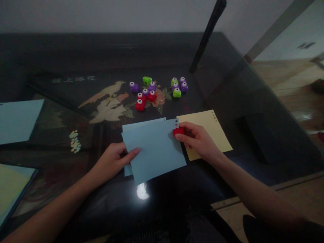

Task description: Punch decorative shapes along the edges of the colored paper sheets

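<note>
My left hand (117, 157) pinches the left edge of a light blue sheet of paper (157, 152), thumb on top and fingers underneath. Along the sheet's right edge, my right hand (196, 136) grips a small red craft punch (178, 131), which sits over the paper's border. Small punched holes show at the corner just above the punch. Another blue sheet (144, 124) lies partly hidden beneath the held one. Under and beside my right hand rests a yellow sheet (205, 128) with several holes at its upper right corner.
Farther back stand several red, purple and green punches in a left cluster (140, 104) and a right cluster (177, 92). Tiny paper cutouts (75, 143) lie at left, near more blue paper (20, 121) and yellow paper (12, 185). A black pole (207, 37) rises from the glossy table (101, 54).
</note>
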Motion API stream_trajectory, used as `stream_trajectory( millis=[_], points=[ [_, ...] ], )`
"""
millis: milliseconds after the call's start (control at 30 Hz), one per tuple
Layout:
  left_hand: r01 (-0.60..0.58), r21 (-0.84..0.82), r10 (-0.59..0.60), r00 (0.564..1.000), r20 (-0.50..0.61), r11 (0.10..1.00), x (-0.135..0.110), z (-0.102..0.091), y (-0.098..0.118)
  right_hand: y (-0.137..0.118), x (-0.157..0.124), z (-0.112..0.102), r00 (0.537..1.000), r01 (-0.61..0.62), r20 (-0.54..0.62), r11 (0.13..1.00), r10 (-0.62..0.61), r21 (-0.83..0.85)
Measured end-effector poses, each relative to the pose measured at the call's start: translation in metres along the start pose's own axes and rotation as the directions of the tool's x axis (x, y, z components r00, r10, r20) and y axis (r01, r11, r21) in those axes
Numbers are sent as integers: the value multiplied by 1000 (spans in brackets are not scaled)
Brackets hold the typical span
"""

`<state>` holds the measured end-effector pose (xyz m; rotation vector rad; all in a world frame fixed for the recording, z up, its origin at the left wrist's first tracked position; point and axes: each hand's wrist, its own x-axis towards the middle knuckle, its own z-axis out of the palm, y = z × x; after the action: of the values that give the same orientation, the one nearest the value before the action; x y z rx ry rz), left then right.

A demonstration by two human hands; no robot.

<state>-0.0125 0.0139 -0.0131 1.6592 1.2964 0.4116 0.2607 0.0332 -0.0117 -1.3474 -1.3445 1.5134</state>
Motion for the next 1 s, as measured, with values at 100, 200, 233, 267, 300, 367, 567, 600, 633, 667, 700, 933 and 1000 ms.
stream_trajectory(
  millis=[100,200,233,267,300,367,567,600,633,667,700,933,1000],
  points=[
    [12,2,-12,1000,5,1000,0,0,1,1,0,-1,999,-16,32,1000,15,21],
    [10,-5,-10,1000,9,1000,1,0,3,-1,0,-2,997,-15,69,1000,15,1],
    [9,-9,-9,1000,9,1000,1,0,4,-2,0,-2,997,-12,75,1000,13,-12],
    [12,-13,-12,1000,10,1000,0,0,4,-4,0,-3,997,-7,78,1000,9,-26],
    [20,-15,-20,1000,11,1000,0,0,4,-6,-1,-3,997,-2,78,999,6,-43],
    [46,-24,-46,999,13,999,0,0,4,-9,-2,-3,997,6,80,997,0,-76],
    [76,-32,-76,997,7,997,0,0,4,-17,-4,-6,995,50,97,983,-33,-179],
    [71,-31,-71,997,6,997,0,1,4,-18,-4,-7,995,54,97,980,-36,-190],
    [70,-32,-70,998,6,997,0,1,3,-19,-4,-8,995,55,97,979,-37,-197],
    [71,-35,-71,997,8,997,0,1,4,-19,-3,-8,994,55,100,978,-35,-200],
    [75,-34,-75,997,9,997,0,1,4,-19,-3,-9,994,55,106,978,-34,-201],
    [96,-2,-96,995,13,995,1,0,4,-17,-2,-14,989,61,145,982,-35,-177],
    [97,-13,-97,995,12,995,1,0,3,-18,-2,-17,988,57,149,984,-31,-171]
  ],
)
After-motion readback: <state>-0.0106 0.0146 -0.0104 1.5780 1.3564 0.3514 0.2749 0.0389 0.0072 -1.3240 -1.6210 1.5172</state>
